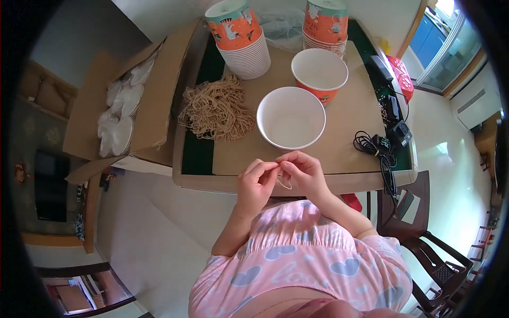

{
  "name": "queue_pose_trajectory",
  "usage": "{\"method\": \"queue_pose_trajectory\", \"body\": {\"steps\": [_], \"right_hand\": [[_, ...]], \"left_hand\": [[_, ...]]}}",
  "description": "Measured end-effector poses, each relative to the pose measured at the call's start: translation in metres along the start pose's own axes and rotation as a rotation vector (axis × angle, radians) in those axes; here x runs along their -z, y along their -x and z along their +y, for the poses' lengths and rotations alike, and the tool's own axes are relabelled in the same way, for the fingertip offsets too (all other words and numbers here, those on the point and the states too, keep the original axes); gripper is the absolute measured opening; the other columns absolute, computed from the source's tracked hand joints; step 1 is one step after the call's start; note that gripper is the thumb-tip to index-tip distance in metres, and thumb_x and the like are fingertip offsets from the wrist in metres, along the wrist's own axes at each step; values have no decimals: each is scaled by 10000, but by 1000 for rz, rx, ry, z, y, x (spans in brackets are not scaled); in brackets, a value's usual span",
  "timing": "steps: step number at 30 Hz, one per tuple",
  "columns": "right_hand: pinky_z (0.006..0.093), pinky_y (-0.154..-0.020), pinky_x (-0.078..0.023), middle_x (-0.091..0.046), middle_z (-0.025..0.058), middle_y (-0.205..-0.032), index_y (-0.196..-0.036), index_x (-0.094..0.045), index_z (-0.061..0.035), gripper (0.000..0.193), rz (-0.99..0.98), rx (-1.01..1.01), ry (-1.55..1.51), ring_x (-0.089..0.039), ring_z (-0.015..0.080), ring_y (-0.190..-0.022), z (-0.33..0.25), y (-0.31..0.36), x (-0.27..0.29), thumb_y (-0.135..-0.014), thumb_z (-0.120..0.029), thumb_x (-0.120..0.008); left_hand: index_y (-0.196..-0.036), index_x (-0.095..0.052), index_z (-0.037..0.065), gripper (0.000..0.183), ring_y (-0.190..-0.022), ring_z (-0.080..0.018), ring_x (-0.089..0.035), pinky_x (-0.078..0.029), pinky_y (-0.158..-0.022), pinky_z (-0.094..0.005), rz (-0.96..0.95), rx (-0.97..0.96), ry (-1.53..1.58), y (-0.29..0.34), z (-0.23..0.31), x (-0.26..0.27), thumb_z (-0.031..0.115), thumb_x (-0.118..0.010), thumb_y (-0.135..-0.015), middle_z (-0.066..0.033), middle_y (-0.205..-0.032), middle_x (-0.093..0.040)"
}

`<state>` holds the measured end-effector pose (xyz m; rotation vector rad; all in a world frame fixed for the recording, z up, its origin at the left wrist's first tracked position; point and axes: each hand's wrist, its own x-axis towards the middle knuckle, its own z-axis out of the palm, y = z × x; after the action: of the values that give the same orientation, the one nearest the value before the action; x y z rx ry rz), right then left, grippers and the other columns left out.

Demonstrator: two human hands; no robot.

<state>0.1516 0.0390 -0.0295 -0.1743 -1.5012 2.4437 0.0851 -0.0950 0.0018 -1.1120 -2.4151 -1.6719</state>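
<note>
Close together at the table's near edge, my left hand (256, 181) and my right hand (307, 176) both pinch a thin piece of tan cord (288, 186). A small loop of it hangs below my fingertips; the rest is hidden in my fingers. Just beyond them stands a white-lined paper bucket (290, 119), upright with its open top facing up. Behind it, a little to the right, is a second paper bucket (319, 70) with an orange outside. To the left of the buckets lies a tangled heap of tan cords (218, 108).
Two stacks of orange-and-teal paper buckets (244, 55) (325, 29) stand at the back. On the left, an open cardboard box (154, 100) holds wrapped white round pieces (124, 116). Black cables (371, 146) and adapters line the right side. A dark chair (405, 217) stands right.
</note>
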Motion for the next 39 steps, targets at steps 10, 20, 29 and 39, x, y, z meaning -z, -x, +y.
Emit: {"method": "queue_pose_trajectory", "body": {"steps": [10,20,29,39], "right_hand": [[229,-688,-516,-650,43,-822,-953,-636,35,115,-28,-101,409,-612,80,-804,0,39,12,-923,-25,-542],[239,-727,-511,-657,31,-841,-1148,-626,3,247,12,9,502,-609,89,-767,-28,43,25,-912,-29,-560],[220,-618,-511,-639,34,-747,-981,-643,12,110,205,-29,294,-623,88,-676,-20,40,42,-916,-21,-562],[230,-583,-505,-639,35,-741,-979,-616,21,104,59,-40,377,-606,73,-660,-6,20,22,-899,-28,-571]], "left_hand": [[-818,-633,15,59,-592,-71,-541,-416,-522,-211,-20,-22,87,16,14,-6,7,-690,-807,-22,-715,-557],[-817,-640,30,45,-583,-64,-566,-433,-525,-209,-87,115,172,20,2,-21,32,-685,-820,-9,-730,-600],[-852,-633,6,44,-529,-87,-563,-425,-485,-230,-134,-26,138,-1,3,-28,43,-655,-842,-42,-693,-582],[-878,-642,5,23,-676,-39,-576,-452,-599,-183,-147,182,280,-7,6,-20,19,-639,-860,5,-756,-620]]}}
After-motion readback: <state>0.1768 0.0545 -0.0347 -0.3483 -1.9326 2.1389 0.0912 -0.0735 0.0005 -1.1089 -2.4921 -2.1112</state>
